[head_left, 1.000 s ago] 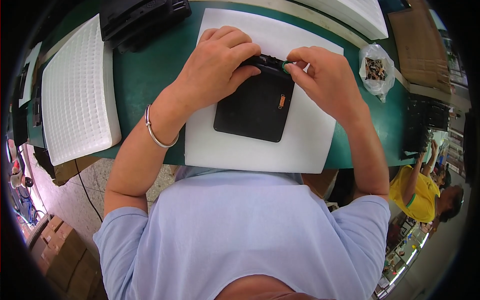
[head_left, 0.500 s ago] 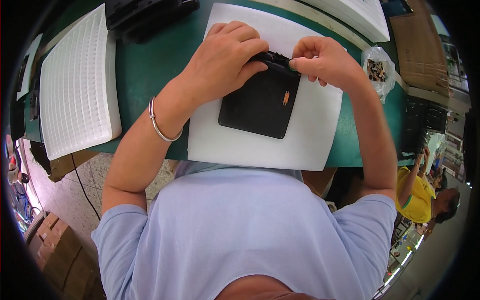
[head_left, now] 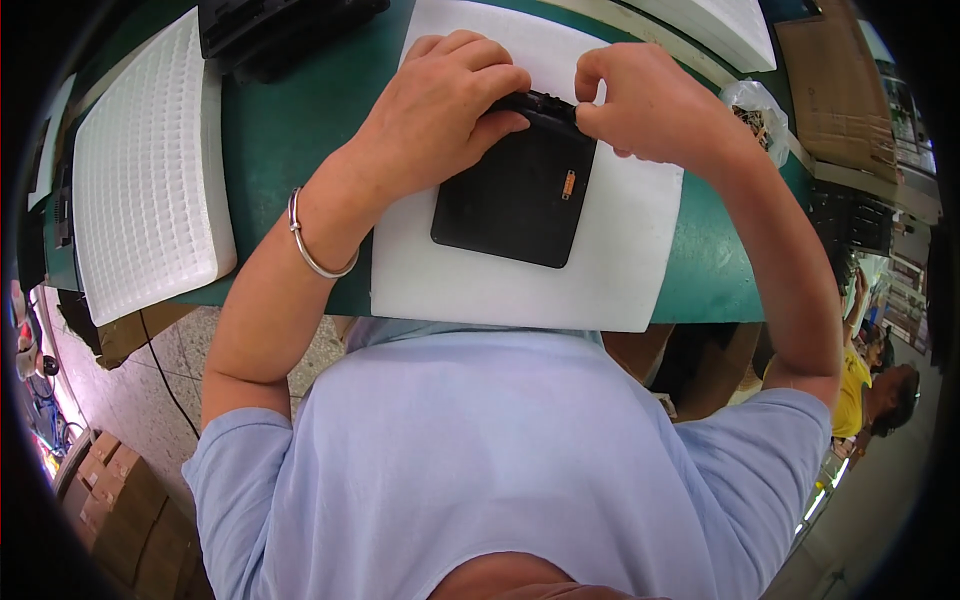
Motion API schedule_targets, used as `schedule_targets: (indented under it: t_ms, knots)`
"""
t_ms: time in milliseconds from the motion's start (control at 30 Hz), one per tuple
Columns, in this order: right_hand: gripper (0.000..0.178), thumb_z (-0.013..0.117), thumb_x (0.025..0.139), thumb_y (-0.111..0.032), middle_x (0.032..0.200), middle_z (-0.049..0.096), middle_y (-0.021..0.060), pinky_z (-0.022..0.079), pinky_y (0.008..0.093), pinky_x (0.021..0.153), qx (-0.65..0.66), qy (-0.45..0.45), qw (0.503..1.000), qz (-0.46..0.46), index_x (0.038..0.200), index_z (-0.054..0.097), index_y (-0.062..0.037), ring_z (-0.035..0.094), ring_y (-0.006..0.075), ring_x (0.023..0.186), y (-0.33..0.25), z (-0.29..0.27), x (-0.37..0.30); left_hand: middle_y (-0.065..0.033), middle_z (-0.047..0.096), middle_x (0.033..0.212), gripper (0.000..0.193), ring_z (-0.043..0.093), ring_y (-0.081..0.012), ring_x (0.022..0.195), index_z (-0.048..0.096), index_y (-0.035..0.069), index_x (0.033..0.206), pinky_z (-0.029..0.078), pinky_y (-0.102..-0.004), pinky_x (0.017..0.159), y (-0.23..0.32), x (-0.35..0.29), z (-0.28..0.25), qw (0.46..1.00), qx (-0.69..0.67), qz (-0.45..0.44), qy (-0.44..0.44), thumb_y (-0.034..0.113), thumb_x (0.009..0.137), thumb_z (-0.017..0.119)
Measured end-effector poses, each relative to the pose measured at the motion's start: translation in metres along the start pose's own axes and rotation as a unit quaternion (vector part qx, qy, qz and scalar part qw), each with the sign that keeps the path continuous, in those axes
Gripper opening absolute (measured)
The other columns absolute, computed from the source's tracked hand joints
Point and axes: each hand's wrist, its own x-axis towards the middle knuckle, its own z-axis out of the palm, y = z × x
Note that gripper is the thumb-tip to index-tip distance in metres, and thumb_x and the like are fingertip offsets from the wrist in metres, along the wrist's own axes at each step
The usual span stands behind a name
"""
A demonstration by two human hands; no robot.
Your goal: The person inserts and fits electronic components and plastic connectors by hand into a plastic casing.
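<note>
A flat black rectangular device [head_left: 508, 205] with rounded corners lies on a white foam sheet [head_left: 510, 295]. Near its right side sits a small orange-and-metal contact strip [head_left: 569, 185]. My left hand [head_left: 455, 100] grips the device's far-left part, its thumb on the upper face and its fingers over the far edge. At the far right corner my right hand [head_left: 645, 105] has thumb and forefinger curled close together. Whatever those fingertips may pinch is hidden or too small to name. Dark, uneven parts show along the far edge between the hands.
A white dimpled foam tray [head_left: 150, 170] stands on the green table [head_left: 290, 150] to the left, with black plastic parts [head_left: 290, 30] behind it. At the right are a clear bag of small metal pieces [head_left: 760, 118] and a cardboard box [head_left: 835, 95]. Someone in yellow [head_left: 852, 395] is farther right.
My right forearm has swung outward and its wrist has turned, while the fingertips stay by the device's far right corner. My left hand keeps its grip on the device.
</note>
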Motion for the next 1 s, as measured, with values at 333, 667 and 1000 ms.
schedule_targets:
  t_ms: [333, 667, 1000]
  knots:
    - [0.008, 0.057, 0.082, 0.0, 0.072, 0.064, 0.0203, 0.055, 0.0397, 0.066, -0.043, 0.087, 0.99, -0.098, 0.085, 0.063, 0.0027, 0.068, 0.0314, 0.068, 0.007, 0.009, -0.006, -0.0078, 0.065, 0.107, 0.026, 0.06, -0.0275, 0.109, 0.068, 0.007, 0.106, 0.043, -0.0399, 0.1, 0.0, 0.0, -0.002, 1.0, -0.004, -0.01, -0.02, 0.016, 0.084, 0.076]
    - [0.014, 0.066, 0.078, -0.001, 0.099, 0.069, 0.0068, 0.055, 0.0328, 0.065, -0.17, 0.312, 0.856, -0.376, 0.091, 0.063, -0.0056, 0.068, 0.0243, 0.082, 0.064, 0.054, -0.018, -0.0075, 0.065, 0.105, 0.026, 0.06, -0.0279, 0.108, 0.066, 0.007, 0.106, 0.043, -0.04, 0.099, 0.001, 0.001, -0.002, 1.0, -0.007, 0.001, -0.008, 0.015, 0.083, 0.077]
    - [0.024, 0.067, 0.081, 0.007, 0.096, 0.069, 0.0078, 0.056, 0.0292, 0.067, 0.14, 0.33, 0.888, -0.287, 0.102, 0.069, -0.0063, 0.068, 0.0235, 0.078, 0.083, 0.072, -0.016, -0.0072, 0.066, 0.104, 0.028, 0.06, -0.0276, 0.107, 0.067, 0.007, 0.106, 0.042, -0.0392, 0.098, 0.002, 0.0, -0.003, 1.0, 0.001, -0.006, -0.016, 0.015, 0.082, 0.078]
